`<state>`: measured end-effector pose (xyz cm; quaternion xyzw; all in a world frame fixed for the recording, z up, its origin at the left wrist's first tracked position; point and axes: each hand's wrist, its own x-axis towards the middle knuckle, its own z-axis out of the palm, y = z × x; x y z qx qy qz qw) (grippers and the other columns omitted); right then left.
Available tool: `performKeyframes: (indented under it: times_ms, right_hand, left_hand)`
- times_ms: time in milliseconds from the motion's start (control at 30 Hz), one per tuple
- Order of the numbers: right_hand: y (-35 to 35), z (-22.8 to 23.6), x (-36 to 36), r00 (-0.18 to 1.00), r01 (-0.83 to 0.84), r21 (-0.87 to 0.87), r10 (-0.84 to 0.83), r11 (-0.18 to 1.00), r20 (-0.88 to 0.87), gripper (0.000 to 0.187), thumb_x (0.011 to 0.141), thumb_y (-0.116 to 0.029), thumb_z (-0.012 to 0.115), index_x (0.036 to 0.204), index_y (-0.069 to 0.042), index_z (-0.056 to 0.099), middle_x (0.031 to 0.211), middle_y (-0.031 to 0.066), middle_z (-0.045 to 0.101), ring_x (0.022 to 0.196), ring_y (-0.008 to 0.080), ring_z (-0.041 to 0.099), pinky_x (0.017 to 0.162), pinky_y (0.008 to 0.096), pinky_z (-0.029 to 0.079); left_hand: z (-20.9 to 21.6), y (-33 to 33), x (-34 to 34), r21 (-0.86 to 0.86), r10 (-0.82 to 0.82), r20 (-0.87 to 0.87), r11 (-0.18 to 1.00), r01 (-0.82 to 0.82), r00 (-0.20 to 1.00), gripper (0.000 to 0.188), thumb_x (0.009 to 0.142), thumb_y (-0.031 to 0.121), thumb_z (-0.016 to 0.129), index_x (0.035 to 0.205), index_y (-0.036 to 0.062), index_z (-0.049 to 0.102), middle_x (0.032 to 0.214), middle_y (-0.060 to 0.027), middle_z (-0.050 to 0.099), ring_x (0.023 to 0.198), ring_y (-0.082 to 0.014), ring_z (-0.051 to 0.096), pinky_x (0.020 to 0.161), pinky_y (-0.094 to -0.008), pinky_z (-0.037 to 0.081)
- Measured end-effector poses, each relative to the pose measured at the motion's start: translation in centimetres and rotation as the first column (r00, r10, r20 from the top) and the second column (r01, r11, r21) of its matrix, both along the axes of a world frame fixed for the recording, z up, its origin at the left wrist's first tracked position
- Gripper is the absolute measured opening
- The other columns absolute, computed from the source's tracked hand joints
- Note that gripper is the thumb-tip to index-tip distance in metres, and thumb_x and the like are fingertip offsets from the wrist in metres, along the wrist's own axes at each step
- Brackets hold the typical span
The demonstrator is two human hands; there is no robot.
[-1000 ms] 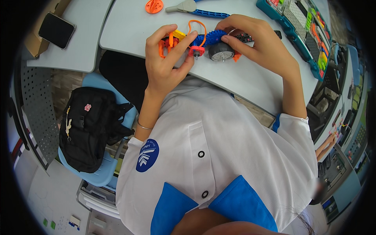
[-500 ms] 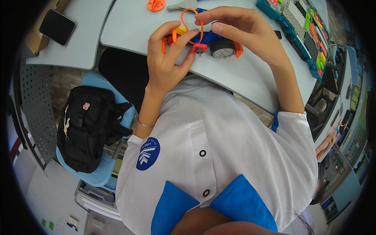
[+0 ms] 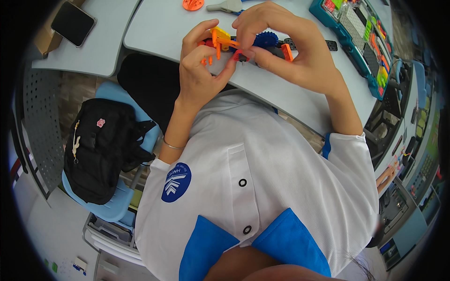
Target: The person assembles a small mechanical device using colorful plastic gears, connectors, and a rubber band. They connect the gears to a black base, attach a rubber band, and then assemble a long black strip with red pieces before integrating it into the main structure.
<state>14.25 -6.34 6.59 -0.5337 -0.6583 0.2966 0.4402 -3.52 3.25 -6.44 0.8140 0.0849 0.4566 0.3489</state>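
A building-piece model sits at the table's near edge, with yellow and orange pieces [image 3: 218, 36], a blue gear [image 3: 266, 39] and an orange end piece [image 3: 287, 52]. My left hand [image 3: 199, 70] wraps round its left part, thumb and fingertips closed by a small red piece [image 3: 241, 55] on a dark axle. My right hand [image 3: 290, 49] curls over the model from the other side, its thumb pressed at the red piece. Between the two hands runs an orange rubber band [image 3: 229, 42], mostly hidden by my right fingers. The wheel behind my right hand is largely covered.
Beyond the hands lie an orange disc [image 3: 193, 3] and a grey flat-ended piece [image 3: 225, 6]. A teal case [image 3: 344, 37] of coloured parts stands at the right. On the left table is a phone [image 3: 73, 23]; a black bag [image 3: 101, 150] rests on a blue chair [image 3: 110, 201].
The orange band, which stood up as an open loop, is now drawn down low by the red piece. My right hand has come down and left, over the wheel.
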Motion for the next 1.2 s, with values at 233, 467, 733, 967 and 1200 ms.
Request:
performKeyframes:
  times_ms: [233,467,733,967,1200]
  right_hand:
    - [0.4,-0.9,0.1,0.974,0.104,0.041,-0.110,0.994,0.197,0.020,0.088,-0.004,0.071,0.107,-0.003,0.071,0.111,0.0112,0.070,0.105,0.0292,0.065,0.092,0.0386,0.051]
    - [-2.0,1.0,3.8,0.882,0.347,0.088,-0.357,0.934,0.306,0.024,0.085,-0.005,0.074,0.109,-0.004,0.073,0.110,0.0117,0.070,0.106,0.0308,0.064,0.091,0.0377,0.051]
    - [-9.0,-1.0,7.1,0.760,0.385,-0.168,-0.208,0.908,0.615,0.046,0.082,-0.016,0.080,0.125,-0.010,0.066,0.132,0.0066,0.061,0.127,0.0282,0.053,0.108,0.0389,0.043]
    - [-9.2,-4.0,6.6,0.688,0.498,-0.105,-0.319,0.861,0.652,0.039,0.083,-0.013,0.079,0.120,-0.009,0.068,0.120,0.0058,0.063,0.119,0.0264,0.056,0.103,0.0369,0.046]
    - [-9.6,-2.9,8.0,0.674,0.527,0.022,-0.434,0.849,0.597,0.030,0.083,-0.015,0.080,0.110,-0.005,0.071,0.106,0.0056,0.067,0.096,0.0223,0.067,0.087,0.0321,0.052]
  left_hand:
    - [1.1,0.1,-0.3,0.023,0.016,-0.119,1.000,-0.014,0.993,0.086,0.073,-0.005,0.079,0.139,0.0042,0.025,0.138,-0.0259,0.049,0.113,-0.0299,0.061,0.091,-0.0367,0.056]
    - [1.1,-0.1,-0.3,-0.065,-0.010,-0.146,0.998,0.001,0.989,0.090,0.078,-0.007,0.074,0.151,0.0032,0.022,0.142,-0.0231,0.049,0.114,-0.0287,0.060,0.098,-0.0374,0.052]
    - [3.0,0.6,-1.4,-0.105,-0.094,-0.338,0.993,0.062,0.936,0.089,0.083,-0.005,0.068,0.156,0.0064,0.020,0.141,-0.0200,0.051,0.124,-0.0303,0.058,0.107,-0.0396,0.045]
    - [4.9,1.4,-1.4,-0.178,-0.171,-0.450,0.979,0.099,0.876,0.074,0.094,-0.003,0.057,0.158,0.0085,0.023,0.138,-0.0191,0.051,0.126,-0.0298,0.056,0.109,-0.0391,0.042]
    - [6.4,1.3,-2.0,-0.417,-0.258,-0.446,0.907,0.056,0.857,0.064,0.098,0.004,0.059,0.155,0.0076,0.033,0.132,-0.0161,0.056,0.122,-0.0233,0.056,0.107,-0.0339,0.041]
